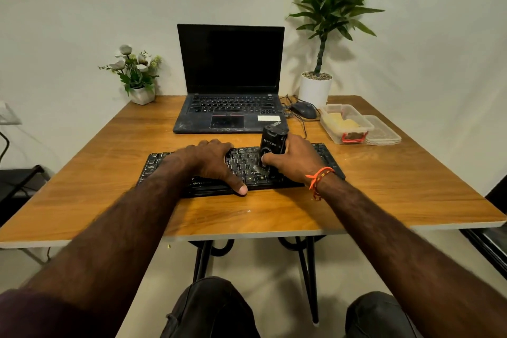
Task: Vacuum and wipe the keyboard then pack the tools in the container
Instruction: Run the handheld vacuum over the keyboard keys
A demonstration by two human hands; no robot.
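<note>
A black keyboard (pixel 247 164) lies across the middle of the wooden table (pixel 109 200). My right hand (pixel 295 158) grips a small black handheld vacuum (pixel 271 143), which stands upright with its lower end on the keys right of centre. My left hand (pixel 212 162) rests flat on the left half of the keyboard, thumb stretched to its front edge. At the right stands a clear plastic container (pixel 347 123) with a red clasp and a yellow cloth inside, and its lid (pixel 382 132) lies beside it.
An open dusty laptop (pixel 230 90) sits behind the keyboard. A black mouse (pixel 304 110) with its cable lies right of the laptop. A small flower pot (pixel 141 90) stands back left, a tall potted plant (pixel 315 88) back right. My knees show under the table edge.
</note>
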